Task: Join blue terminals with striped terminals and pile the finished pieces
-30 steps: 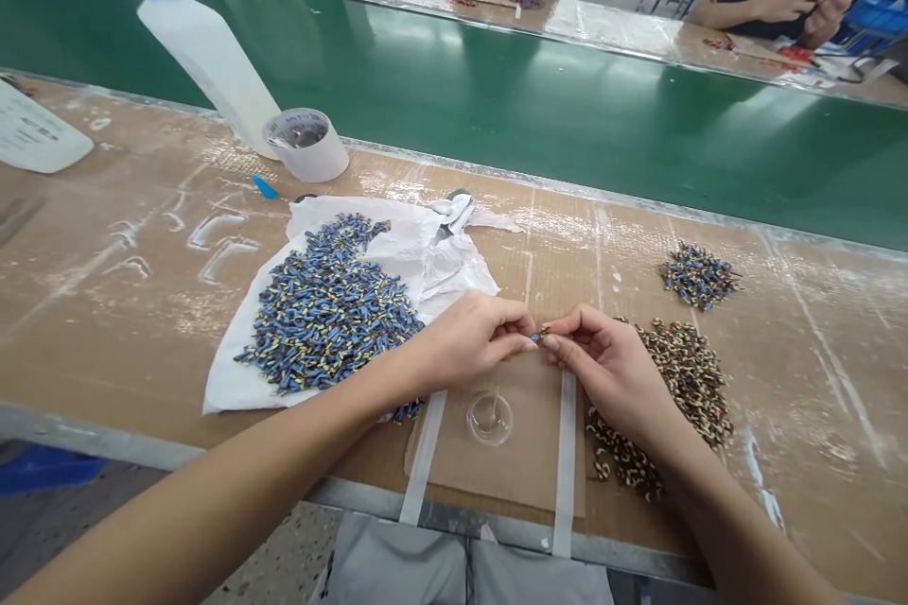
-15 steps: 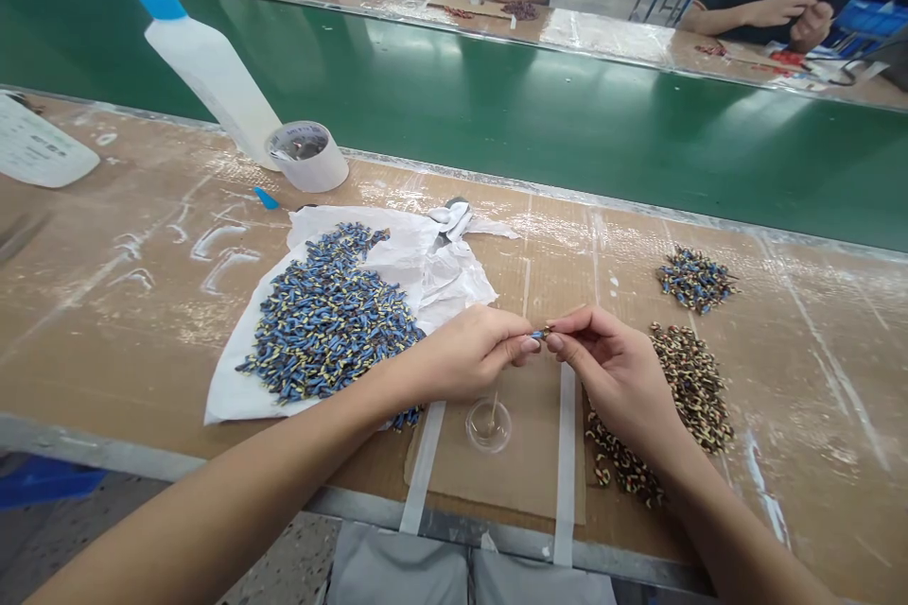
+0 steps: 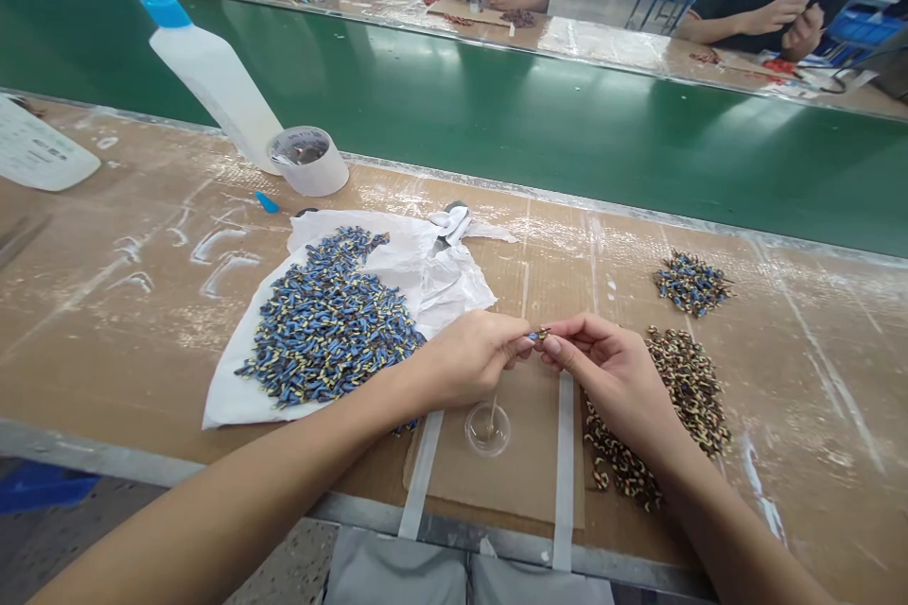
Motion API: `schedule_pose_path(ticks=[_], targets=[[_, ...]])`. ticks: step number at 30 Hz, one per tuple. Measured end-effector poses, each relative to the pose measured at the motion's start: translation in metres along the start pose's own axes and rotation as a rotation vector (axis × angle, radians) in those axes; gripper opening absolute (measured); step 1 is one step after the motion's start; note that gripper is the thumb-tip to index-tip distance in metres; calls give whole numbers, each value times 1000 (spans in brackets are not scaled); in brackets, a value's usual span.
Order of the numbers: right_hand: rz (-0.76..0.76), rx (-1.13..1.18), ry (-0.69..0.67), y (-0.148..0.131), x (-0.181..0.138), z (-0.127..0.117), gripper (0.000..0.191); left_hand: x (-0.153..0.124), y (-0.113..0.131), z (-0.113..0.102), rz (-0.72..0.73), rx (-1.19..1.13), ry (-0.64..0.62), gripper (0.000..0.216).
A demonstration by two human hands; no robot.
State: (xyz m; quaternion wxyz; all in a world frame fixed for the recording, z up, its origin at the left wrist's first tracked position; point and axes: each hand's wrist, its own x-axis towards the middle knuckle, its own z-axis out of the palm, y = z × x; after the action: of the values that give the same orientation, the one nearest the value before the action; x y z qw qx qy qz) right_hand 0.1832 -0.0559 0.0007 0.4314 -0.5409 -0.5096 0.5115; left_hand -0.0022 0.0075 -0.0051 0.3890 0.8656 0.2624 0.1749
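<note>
Head view: my left hand (image 3: 472,357) and right hand (image 3: 610,373) meet fingertip to fingertip just above the dish (image 3: 488,427), both closed in a pinch on one small part (image 3: 537,335), blue at my left fingers and brownish at the right. The part is off the counter (image 3: 128,321), held over the cardboard pad (image 3: 517,463) that the dish sits on. A thin stick stands in the dish; I cannot tell what is in it.

Left of the dish: blue pile (image 3: 330,321) on a white sheet (image 3: 440,274). Right of the dish: brown pile (image 3: 681,388), under my right wrist. Far right of the dish, further back: small blue pile (image 3: 691,283). Behind the blue pile: tape roll (image 3: 309,160) and bottle (image 3: 209,66).

To do it well, I judge: keep the pinch at the very tips so the joint stays in sight, hold both halves in line, push straight rather than at an angle, keep my wrists low near the pad for steadiness. Work over the pad so a dropped piece doesn't land in either pile. Small part, easy to slip, so grip firmly but don't squash.
</note>
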Motion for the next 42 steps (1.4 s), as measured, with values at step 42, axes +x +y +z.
schedule_pose_path(ticks=[42], targets=[[23, 32, -142, 8, 1, 5, 23, 2, -1, -9, -34, 14, -191, 16]])
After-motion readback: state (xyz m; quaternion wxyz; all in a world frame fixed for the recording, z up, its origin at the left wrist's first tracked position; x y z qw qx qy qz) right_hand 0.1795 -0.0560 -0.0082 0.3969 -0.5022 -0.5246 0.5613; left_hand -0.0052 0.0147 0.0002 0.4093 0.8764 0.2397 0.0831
